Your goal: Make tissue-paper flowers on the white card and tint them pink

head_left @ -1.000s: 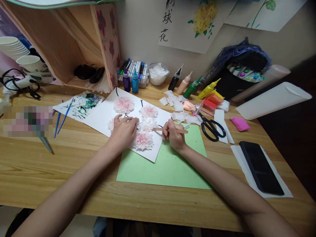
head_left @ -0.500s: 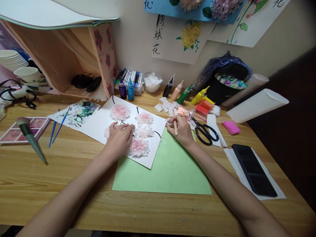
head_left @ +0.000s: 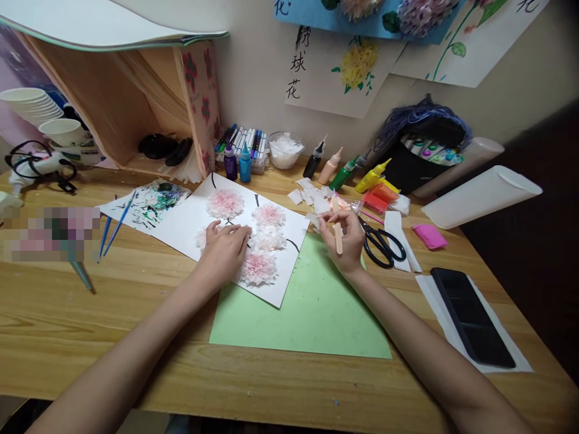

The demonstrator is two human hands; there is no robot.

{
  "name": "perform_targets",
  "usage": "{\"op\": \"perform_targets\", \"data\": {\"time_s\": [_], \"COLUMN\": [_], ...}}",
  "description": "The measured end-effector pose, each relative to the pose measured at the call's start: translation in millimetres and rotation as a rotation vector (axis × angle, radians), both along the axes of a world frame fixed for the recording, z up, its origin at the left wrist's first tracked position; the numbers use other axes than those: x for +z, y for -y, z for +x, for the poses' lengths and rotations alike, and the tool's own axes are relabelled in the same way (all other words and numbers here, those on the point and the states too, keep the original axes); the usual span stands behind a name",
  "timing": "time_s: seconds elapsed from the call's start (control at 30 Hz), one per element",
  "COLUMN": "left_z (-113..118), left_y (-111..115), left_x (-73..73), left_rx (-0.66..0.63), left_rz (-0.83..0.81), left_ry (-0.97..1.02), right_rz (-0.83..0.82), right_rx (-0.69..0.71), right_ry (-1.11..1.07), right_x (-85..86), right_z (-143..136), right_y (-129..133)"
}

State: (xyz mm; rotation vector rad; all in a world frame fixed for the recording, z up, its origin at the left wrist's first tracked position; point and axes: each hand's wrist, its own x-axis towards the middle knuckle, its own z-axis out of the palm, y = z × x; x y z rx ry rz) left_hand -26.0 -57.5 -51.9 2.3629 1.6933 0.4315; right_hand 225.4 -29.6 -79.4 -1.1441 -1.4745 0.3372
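Note:
My left hand [head_left: 225,252] lies across a white sheet [head_left: 185,238], its fingers resting among the flowers; it is open. Pink and white tissue-paper flowers, such as the pink flower [head_left: 259,267], stick up from the sheet beside black painted strokes. My right hand [head_left: 347,244] is raised over the upper edge of a green sheet [head_left: 298,325]. A wooden craft stick [head_left: 339,237] is held in its closed fingers. By the thumb and index fingertips shows a pale tissue piece [head_left: 313,219]; whether they pinch it I cannot tell. Loose tissue squares [head_left: 312,194] lie just beyond this hand.
Black scissors [head_left: 383,248] lie right of my right hand. Behind stand paint bottles [head_left: 342,173], a glass bowl [head_left: 286,150] of white material and markers [head_left: 244,143]. Two blue brushes [head_left: 118,223] lie at left. A black paint case [head_left: 473,316] rests on paper at right.
My right hand has moved slightly right and turned, so more of the craft stick shows. The left hand stays on the white sheet. The whole view has shifted a little.

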Motion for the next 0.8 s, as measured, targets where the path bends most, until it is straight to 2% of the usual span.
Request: {"op": "perform_targets", "data": {"time_s": [0.07,0.17,0.23,0.3,0.47,0.67,0.8], "left_z": [0,-1,-1,-1,-1,0,0], "left_y": [0,0,0,0,0,1,1], "left_x": [-0.3,-1.2,-2.0,-2.8,-3.2,-2.3,-2.0], "left_rx": [0.003,-0.003,-0.004,-0.007,-0.007,-0.008,-0.005], "left_rz": [-0.002,-0.004,0.0,0.009,0.02,0.023,0.023], "left_ry": [-0.001,-0.006,-0.016,-0.027,-0.031,-0.033,-0.036], "right_rz": [-0.006,-0.069,-0.124,-0.151,-0.153,-0.006,0.033], "right_rx": [0.107,0.348,0.496,0.574,0.556,0.471,0.422], "right_ry": [-0.078,-0.133,-0.08,0.025,0.214,0.369,0.391], "right_x": [1.4,3.1,3.7,4.1,2.2,-4.3,0.1], "right_z": [-8,-19,-25,-29,-32,-39,-41], "right_y": [8,21,27,30,25,21,21]}}
